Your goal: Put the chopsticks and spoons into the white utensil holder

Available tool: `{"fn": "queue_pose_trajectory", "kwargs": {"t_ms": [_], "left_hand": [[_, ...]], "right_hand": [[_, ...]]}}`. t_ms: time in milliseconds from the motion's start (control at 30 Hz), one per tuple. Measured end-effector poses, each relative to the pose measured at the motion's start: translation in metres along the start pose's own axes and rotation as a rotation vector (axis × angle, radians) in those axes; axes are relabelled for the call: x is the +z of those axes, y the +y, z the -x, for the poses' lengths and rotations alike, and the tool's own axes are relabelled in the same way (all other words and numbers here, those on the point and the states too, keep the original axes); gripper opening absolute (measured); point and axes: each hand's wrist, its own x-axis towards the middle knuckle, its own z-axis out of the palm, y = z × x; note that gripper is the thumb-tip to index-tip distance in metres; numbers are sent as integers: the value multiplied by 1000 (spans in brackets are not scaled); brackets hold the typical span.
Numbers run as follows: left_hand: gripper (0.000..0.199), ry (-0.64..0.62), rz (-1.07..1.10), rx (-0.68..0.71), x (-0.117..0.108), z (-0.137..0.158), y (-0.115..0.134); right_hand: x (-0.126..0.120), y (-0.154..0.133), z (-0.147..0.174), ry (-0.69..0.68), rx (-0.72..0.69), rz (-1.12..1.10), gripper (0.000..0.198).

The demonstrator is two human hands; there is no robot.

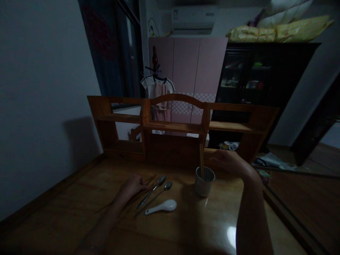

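My left hand (135, 185) is low over the table, its fingers curled round a thin wooden chopstick (151, 178) whose ends show on either side. Beside it lie two metal spoons, a larger spoon (151, 193) and a slimmer spoon (156, 198). Nearer to me is a white soup spoon (166, 205). A pale cup (203, 186) stands upright to the right, with wooden chopsticks (201, 161) leaning in it. Just right of these chopsticks hangs my right hand (230, 162), fingers stretched toward them with a small gap and nothing visible in them.
A wooden shelf unit (172, 126) rises along the far edge of the glossy wooden table (148, 237). The wall (39, 106) borders the table at left. Beyond stand a pink wardrobe (186, 63) and a dark cabinet (247, 81). The room is dim.
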Motion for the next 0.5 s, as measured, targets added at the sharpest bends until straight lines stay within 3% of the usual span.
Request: {"fn": "queue_pose_trajectory", "kwargs": {"t_ms": [267,500], "left_hand": [[22,48,-143,36,-9,5,4],[20,-58,-29,86,-1,14,5]], "right_hand": [[-10,1,7,48,9,-71,29],[-13,1,12,83,42,-96,30]]}}
